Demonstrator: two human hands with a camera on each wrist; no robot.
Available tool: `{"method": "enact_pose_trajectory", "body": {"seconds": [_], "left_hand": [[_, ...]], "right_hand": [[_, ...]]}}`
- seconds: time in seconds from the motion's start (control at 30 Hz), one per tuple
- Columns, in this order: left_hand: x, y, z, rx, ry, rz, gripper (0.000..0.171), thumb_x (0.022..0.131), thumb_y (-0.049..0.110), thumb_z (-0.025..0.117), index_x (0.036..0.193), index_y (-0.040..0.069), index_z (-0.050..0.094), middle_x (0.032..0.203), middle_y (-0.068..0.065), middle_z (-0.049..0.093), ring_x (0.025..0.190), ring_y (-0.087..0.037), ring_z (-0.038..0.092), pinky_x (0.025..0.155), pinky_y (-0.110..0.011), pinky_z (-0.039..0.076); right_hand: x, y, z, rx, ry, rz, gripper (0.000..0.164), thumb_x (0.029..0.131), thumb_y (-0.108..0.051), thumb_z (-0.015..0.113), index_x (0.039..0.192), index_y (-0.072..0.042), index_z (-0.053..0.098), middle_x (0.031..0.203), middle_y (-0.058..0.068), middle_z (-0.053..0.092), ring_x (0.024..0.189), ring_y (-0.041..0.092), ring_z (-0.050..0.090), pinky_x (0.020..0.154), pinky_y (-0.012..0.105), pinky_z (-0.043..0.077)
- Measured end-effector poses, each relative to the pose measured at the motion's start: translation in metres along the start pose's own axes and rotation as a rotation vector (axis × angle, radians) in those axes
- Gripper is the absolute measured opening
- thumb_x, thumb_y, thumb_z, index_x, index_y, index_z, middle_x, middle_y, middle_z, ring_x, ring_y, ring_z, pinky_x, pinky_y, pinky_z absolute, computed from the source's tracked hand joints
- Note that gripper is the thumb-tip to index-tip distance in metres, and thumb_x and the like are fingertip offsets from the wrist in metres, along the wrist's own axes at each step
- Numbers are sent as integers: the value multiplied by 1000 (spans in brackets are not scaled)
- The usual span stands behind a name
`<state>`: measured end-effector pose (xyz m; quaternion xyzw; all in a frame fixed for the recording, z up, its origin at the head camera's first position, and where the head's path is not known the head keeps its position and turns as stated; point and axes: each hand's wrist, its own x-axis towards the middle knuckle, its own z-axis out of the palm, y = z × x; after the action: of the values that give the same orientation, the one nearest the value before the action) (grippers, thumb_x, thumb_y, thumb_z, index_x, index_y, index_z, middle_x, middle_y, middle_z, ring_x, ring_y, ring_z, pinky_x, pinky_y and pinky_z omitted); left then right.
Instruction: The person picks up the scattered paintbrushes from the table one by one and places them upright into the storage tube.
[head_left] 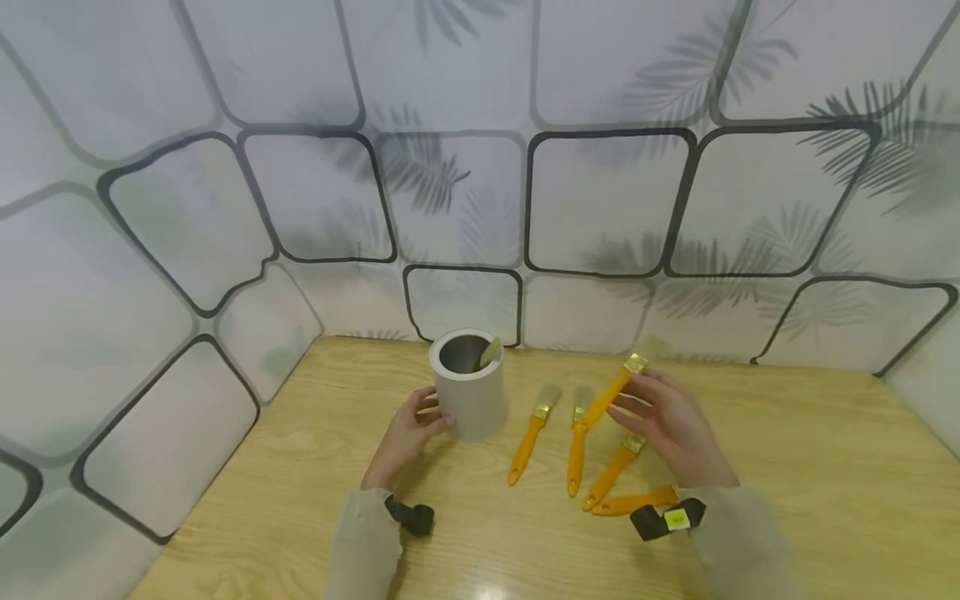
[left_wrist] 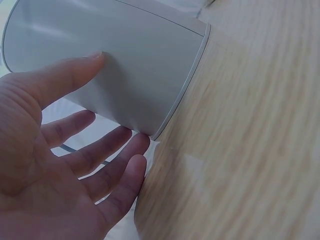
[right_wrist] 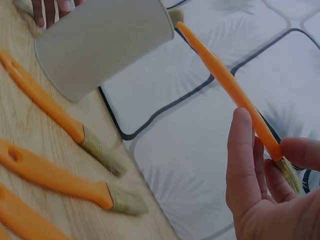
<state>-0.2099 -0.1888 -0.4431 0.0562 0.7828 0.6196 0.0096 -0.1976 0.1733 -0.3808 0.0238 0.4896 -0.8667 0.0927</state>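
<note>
A pale grey cylindrical canister (head_left: 471, 408) stands upright on the wooden table, with bristles of one paintbrush (head_left: 491, 352) showing at its mouth. My left hand (head_left: 408, 433) holds the canister's left side, the thumb (left_wrist: 82, 70) on its front and the other fingertips at its edge. To the right, my right hand (head_left: 675, 429) pinches an orange-handled paintbrush (head_left: 606, 402) near its metal collar. This brush is raised above the table, tilted, its handle end (right_wrist: 192, 37) pointing toward the canister. Its bristles are partly hidden by fingers in the right wrist view.
Several more orange paintbrushes lie between the hands, among them a left one (head_left: 528, 450), a middle one (head_left: 576, 458) and a near one (head_left: 637, 502) partly under the right wrist. Patterned fabric (head_left: 465, 200) walls in the table (head_left: 270, 517) at the back and sides.
</note>
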Motion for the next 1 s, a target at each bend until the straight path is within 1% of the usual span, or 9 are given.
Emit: {"method": "enact_pose_trajectory", "body": {"seconds": [0.17,0.37,0.47,0.63,0.77,0.93,1.0], "left_hand": [[2,-2,2,4,-1,8,58,96,3,69,146,-8,42,140,-34,49,124,-50,54,101,-57,48],[4,-2,4,22,6,4,57,95,3,70,145,-6,44,139,-32,50,123,-49,55,101,-56,48],[3,-1,4,31,5,9,56,95,3,69,145,-7,44,139,-33,50,123,-50,55,101,-57,48],[2,1,3,32,4,9,57,96,4,69,145,-6,44,140,-33,50,123,-50,54,101,-56,48],[0,2,2,19,11,-7,58,96,4,70,147,-6,43,141,-32,49,124,-49,54,101,-57,48],[-1,1,1,5,4,-15,60,96,5,69,148,-6,41,143,-33,47,126,-50,53,102,-58,47],[-1,1,1,19,2,-11,60,96,6,69,148,-6,41,143,-33,47,125,-50,52,102,-59,47]], "right_hand": [[5,2,13,13,38,-6,13,107,-14,52,95,-13,57,94,1,65,91,18,66,88,36,58],[10,4,26,45,53,-13,11,109,-14,49,102,-13,57,97,3,64,91,19,67,88,36,58],[13,5,34,67,51,-16,11,109,-13,48,102,-12,57,99,4,64,92,21,68,89,36,57],[20,10,51,129,61,-30,13,108,-9,48,97,-10,55,96,6,65,89,23,69,88,37,58],[25,15,65,159,83,-42,13,107,-6,47,95,-8,51,93,6,64,86,24,69,87,38,58],[32,20,79,136,103,-64,2,107,-7,48,106,-6,47,99,8,63,91,25,69,92,39,57],[34,22,83,129,108,-81,5,107,-8,49,111,-5,47,103,8,64,93,24,70,93,39,56]]}}
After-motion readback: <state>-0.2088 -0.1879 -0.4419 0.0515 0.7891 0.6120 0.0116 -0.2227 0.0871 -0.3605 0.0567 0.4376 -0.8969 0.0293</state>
